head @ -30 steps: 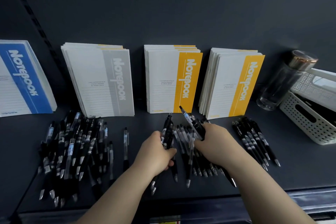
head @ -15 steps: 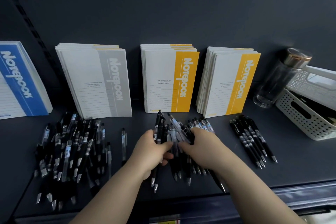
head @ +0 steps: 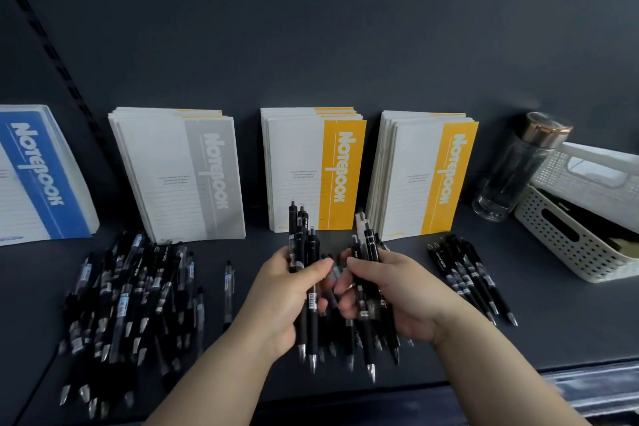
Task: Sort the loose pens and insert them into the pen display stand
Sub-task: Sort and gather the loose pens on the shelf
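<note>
Both hands have come up off the middle heap since a moment ago, each bringing a fistful of black pens with it. The left hand (head: 287, 297) has its grip curled round the left bundle of pens (head: 304, 242), thumb pressed across the barrels, buttons up and tips down. The right hand (head: 397, 297) grips the right bundle of pens (head: 366, 245) the same way, with a few clear-barrelled ones among the black. The two bundles stand nearly upright, just beside each other, in front of the middle yellow notebooks (head: 311, 169). More pens show low between the hands, but whether they are held or lying on the shelf (head: 539, 322) cannot be told.

Left of the middle yellow notebooks and nearer the camera, a single pen (head: 228, 290) lies alone, and beyond it sprawls a big pile of pens (head: 131, 297). Right of them, a row of pens (head: 470, 280) lies neatly side by side. Grey notebooks (head: 179, 176) and blue notebooks (head: 38, 176) lean to their left, more yellow notebooks (head: 422, 176) to their right, then a glass bottle (head: 518, 166) and a white basket (head: 567, 245).
</note>
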